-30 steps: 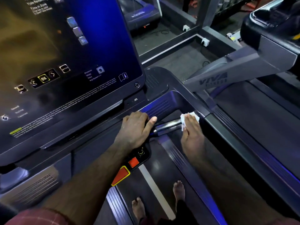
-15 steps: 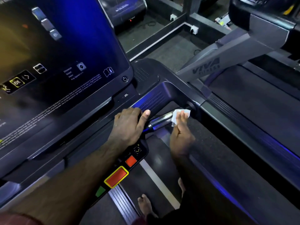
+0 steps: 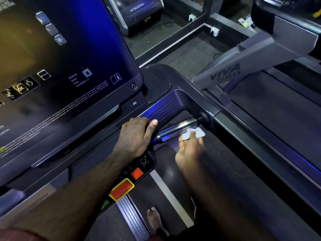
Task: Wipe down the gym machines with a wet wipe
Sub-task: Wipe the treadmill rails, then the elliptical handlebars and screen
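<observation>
Wet wipe [image 3: 193, 134]; neighbouring upright [image 3: 243, 66] apparently "VIVA"

The screen [image 3: 60, 75] fills the upper left of the console [image 3: 86, 153]. Below the screen's right corner the left hand [image 3: 133, 136] rests on the console's front edge. From there the grip bar [image 3: 177, 128] runs right to the side rail [image 3: 243, 136]. The right hand [image 3: 189, 150] holds the wipe [image 3: 192, 133] against the bar's right end. The stop button [image 3: 121, 188] sits on the console's near edge, and a second treadmill [image 3: 278, 110] stands to the right.
</observation>
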Demonstrator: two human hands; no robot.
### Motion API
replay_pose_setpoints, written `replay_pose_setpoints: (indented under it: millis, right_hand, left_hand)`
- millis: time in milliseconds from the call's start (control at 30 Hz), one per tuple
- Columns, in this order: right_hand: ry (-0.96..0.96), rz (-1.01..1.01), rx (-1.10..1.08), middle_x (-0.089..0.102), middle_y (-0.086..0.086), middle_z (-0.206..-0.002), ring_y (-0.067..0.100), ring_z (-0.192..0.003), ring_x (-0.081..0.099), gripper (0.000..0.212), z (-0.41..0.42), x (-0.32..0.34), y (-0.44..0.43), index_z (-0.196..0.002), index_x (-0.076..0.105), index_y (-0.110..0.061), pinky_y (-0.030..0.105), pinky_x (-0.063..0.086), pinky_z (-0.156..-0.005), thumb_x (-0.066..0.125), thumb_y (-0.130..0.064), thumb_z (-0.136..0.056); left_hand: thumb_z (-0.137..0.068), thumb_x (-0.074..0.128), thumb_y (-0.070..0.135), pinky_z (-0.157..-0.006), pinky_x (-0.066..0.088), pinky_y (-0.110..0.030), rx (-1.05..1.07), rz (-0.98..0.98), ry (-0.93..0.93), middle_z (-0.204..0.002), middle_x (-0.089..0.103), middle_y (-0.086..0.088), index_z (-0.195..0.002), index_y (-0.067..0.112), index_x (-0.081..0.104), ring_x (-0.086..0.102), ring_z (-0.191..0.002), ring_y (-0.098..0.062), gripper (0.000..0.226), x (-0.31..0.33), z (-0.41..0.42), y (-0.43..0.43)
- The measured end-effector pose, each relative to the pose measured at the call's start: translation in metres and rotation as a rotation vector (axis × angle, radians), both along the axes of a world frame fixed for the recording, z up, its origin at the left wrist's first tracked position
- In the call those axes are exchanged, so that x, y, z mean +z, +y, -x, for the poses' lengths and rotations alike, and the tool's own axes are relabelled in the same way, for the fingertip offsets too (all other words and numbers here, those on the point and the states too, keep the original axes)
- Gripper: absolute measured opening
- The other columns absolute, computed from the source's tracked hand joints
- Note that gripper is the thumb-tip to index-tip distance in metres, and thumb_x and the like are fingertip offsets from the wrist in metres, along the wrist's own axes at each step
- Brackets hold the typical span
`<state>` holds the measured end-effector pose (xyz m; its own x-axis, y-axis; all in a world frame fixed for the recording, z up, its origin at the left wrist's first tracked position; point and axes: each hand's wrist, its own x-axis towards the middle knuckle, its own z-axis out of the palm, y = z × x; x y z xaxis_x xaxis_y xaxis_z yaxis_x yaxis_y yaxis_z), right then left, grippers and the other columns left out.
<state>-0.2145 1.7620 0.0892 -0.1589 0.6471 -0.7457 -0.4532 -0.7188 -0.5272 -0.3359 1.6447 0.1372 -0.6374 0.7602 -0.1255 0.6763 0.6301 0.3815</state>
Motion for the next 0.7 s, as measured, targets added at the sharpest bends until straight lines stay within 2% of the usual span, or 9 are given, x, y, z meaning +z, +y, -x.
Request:
replay_pose_setpoints:
  millis: [100,167,233,300,367,400,533,633,700]
  right_hand:
    - [0.138,0.225,0.248,0.065,0.001,-0.074,0.014,-0.072,0.061,0.025,0.002,0.013,-0.046,-0.093,0.06,-0.013,0.035,0.055,-0.086,0.041,-0.008,-0.11]
    - [0.167,0.309,0.33,0.068,0.008,-0.084,0.017,-0.078,0.064,0.026,0.0,0.015,-0.052,-0.095,0.06,-0.011,0.034,0.057,-0.082,0.038,-0.008,-0.109]
    - [0.191,0.304,0.39,0.063,0.011,-0.095,0.021,-0.084,0.062,0.028,-0.006,0.01,-0.025,-0.099,0.06,-0.012,0.036,0.057,-0.08,0.035,-0.016,-0.11]
    - [0.179,0.309,0.297,0.061,0.01,-0.097,0.024,-0.087,0.061,0.034,-0.013,-0.003,0.019,-0.094,0.06,-0.012,0.041,0.048,-0.097,0.031,-0.021,-0.11]
    - [0.199,0.347,0.205,0.07,0.012,-0.1,0.028,-0.097,0.065,0.038,-0.016,-0.011,0.058,-0.097,0.064,-0.01,0.046,0.04,-0.114,0.031,-0.024,-0.111]
    - [0.229,0.351,0.186,0.073,0.012,-0.099,0.03,-0.101,0.066,0.039,-0.017,-0.01,0.066,-0.099,0.067,-0.01,0.05,0.038,-0.117,0.033,-0.026,-0.111]
    - [0.336,0.317,0.294,0.075,0.015,-0.116,0.031,-0.115,0.066,0.048,-0.008,0.002,0.027,-0.116,0.07,-0.011,0.052,0.041,-0.116,0.032,-0.04,-0.11]
    - [0.298,0.362,0.424,0.07,0.017,-0.129,0.033,-0.115,0.066,0.05,-0.014,0.013,-0.004,-0.126,0.065,-0.008,0.05,0.049,-0.103,0.032,-0.043,-0.111]
    - [0.269,0.364,0.442,0.069,0.017,-0.129,0.034,-0.116,0.065,0.046,-0.021,0.014,0.009,-0.124,0.065,-0.007,0.053,0.047,-0.103,0.036,-0.04,-0.112]
  left_hand:
    - [-0.104,0.011,0.071,-0.104,0.04,-0.05,0.01,-0.008,0.006,-0.096,0.053,0.008,-0.096,0.032,0.046,0.047,-0.097,-0.016,0.053,0.001,-0.001,-0.001]
    - [-0.105,0.012,0.07,-0.102,0.041,-0.048,0.011,-0.019,0.003,-0.095,0.052,0.008,-0.095,0.032,0.045,0.045,-0.095,-0.015,0.051,0.001,-0.002,-0.001]
    - [-0.106,0.013,0.07,-0.101,0.04,-0.047,0.012,-0.016,0.015,-0.094,0.051,0.009,-0.095,0.033,0.044,0.044,-0.093,-0.014,0.049,0.0,-0.002,-0.001]
    - [-0.106,0.013,0.07,-0.097,0.041,-0.046,0.012,-0.015,0.021,-0.093,0.052,0.008,-0.093,0.032,0.043,0.044,-0.091,-0.015,0.05,-0.001,-0.001,-0.001]
    - [-0.106,0.011,0.071,-0.094,0.042,-0.046,0.016,-0.01,0.027,-0.091,0.054,0.007,-0.091,0.029,0.045,0.046,-0.089,-0.016,0.056,-0.003,0.001,0.0]
    - [-0.106,0.011,0.072,-0.092,0.042,-0.046,0.016,-0.006,0.032,-0.09,0.054,0.007,-0.09,0.028,0.047,0.046,-0.088,-0.017,0.06,-0.003,0.002,0.0]
    - [-0.106,0.012,0.071,-0.092,0.041,-0.046,0.018,-0.016,0.024,-0.091,0.054,0.006,-0.091,0.028,0.047,0.047,-0.089,-0.017,0.058,-0.002,0.002,0.0]
    - [-0.106,0.013,0.071,-0.092,0.042,-0.046,0.016,-0.014,0.019,-0.092,0.054,0.007,-0.092,0.03,0.046,0.047,-0.09,-0.017,0.054,-0.001,0.001,0.0]
    - [-0.106,0.013,0.071,-0.093,0.042,-0.046,0.016,-0.014,0.014,-0.093,0.055,0.006,-0.093,0.029,0.048,0.048,-0.092,-0.017,0.057,-0.001,0.001,0.0]
